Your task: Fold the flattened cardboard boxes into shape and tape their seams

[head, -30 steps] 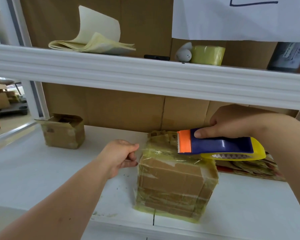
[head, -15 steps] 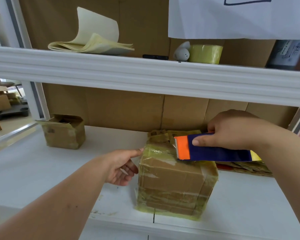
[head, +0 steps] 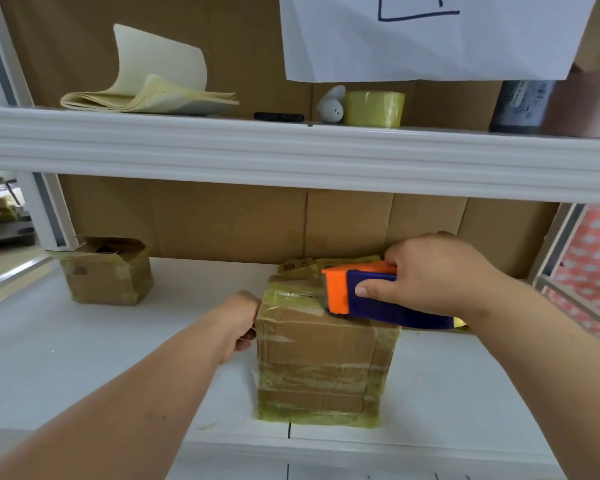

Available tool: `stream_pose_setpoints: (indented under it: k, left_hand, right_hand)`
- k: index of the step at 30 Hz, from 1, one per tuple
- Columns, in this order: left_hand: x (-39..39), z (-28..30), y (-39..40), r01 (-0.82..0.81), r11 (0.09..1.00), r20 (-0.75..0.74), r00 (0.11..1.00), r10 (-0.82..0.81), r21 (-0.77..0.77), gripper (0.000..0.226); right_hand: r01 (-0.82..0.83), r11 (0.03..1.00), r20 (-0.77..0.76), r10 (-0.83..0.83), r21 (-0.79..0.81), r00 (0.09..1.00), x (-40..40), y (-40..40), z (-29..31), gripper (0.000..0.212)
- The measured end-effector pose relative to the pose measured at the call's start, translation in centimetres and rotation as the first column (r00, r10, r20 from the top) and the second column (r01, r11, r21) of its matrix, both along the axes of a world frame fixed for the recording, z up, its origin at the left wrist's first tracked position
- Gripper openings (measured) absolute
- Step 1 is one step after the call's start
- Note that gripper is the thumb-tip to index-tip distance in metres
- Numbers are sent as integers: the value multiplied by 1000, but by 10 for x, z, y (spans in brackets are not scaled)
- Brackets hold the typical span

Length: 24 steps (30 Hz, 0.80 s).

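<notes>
While the taped cardboard box (head: 326,358) stands at the near edge of the white counter (head: 84,358), I note my right hand (head: 430,275) gripping the blue-and-orange tape dispenser (head: 364,296), pressed on the box's top right. My left hand (head: 238,322) rests against its left side, fingers curled; I cannot tell whether they pinch anything. A second box (head: 106,270) sits far left.

No readable text; white sheet (head: 426,36) bears drawn blue outline, dark container (head: 520,105) label blurred.
</notes>
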<state>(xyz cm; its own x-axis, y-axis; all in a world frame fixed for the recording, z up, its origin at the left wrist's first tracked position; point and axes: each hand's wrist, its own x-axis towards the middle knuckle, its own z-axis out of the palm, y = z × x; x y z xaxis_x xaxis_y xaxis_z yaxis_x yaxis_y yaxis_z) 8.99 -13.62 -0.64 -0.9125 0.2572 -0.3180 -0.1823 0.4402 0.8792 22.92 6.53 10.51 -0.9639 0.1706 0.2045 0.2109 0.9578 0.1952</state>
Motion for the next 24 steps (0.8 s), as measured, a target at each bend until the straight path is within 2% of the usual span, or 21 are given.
stream_pose_setpoints:
  k: [3, 6, 7, 8, 10, 11, 14, 15, 16, 17, 18, 20, 22, 24]
  left_hand:
    - [-5, 6, -4, -57, 998, -179, 983, 52, -24, 24]
    - [-9, 19, -5, -191, 940, -217, 942, 257, 282, 22]
    - [-7, 22, -3, -176, 923, -196, 947, 253, 343, 17]
    - [-4, 24, 0, -113, 934, -180, 967, 182, 339, 23]
    - [-1, 17, 9, 58, 972, -67, 997, -44, 227, 69]
    - [2, 14, 12, 106, 976, -30, 994, -102, 191, 78]
    - [2, 7, 12, 124, 952, -10, 992, -126, 280, 73]
    - [3, 9, 9, 148, 952, -8, 989, -151, 266, 74]
    - [2, 10, 8, 192, 959, -33, 981, -190, 207, 78]
    - [6, 14, 6, 256, 965, -98, 963, -250, 61, 83]
    - [9, 18, 6, 286, 945, -203, 927, -315, -160, 89]
    - [16, 29, 11, 228, 776, -383, 767, -515, -588, 107]
    - [18, 36, 22, 188, 604, -371, 639, -674, -774, 122]
    - [17, 34, 33, 194, 513, -321, 586, -744, -836, 129]
  right_hand:
    - [-6, 1000, -8, 6, -11, 1000, 4, 3, -2, 61]
    - [-15, 999, -10, 15, -35, 1000, 7, 5, -5, 59]
    - [-20, 999, -14, 20, -39, 1000, 7, 5, -6, 58]
    - [-24, 999, -19, 24, -38, 1000, 8, 5, -7, 58]
    - [-31, 999, -22, 31, -37, 999, 8, 5, -8, 58]
    - [-38, 999, -22, 37, -37, 999, 8, 5, -9, 57]
    - [-51, 998, -21, 51, -34, 998, 7, 6, -10, 57]
    - [-55, 998, -19, 54, -38, 998, 7, 7, -10, 57]
    - [-56, 997, -17, 55, -43, 998, 7, 7, -10, 58]
    - [-57, 997, -16, 56, -49, 998, 7, 8, -10, 59]
    - [-57, 997, -15, 56, -54, 998, 7, 9, -11, 60]
    - [-52, 997, -14, 52, -55, 999, 8, 11, -11, 62]
    - [-48, 997, -13, 48, -53, 999, 7, 12, -10, 63]
    - [-47, 998, -12, 47, -48, 999, 7, 13, -7, 63]
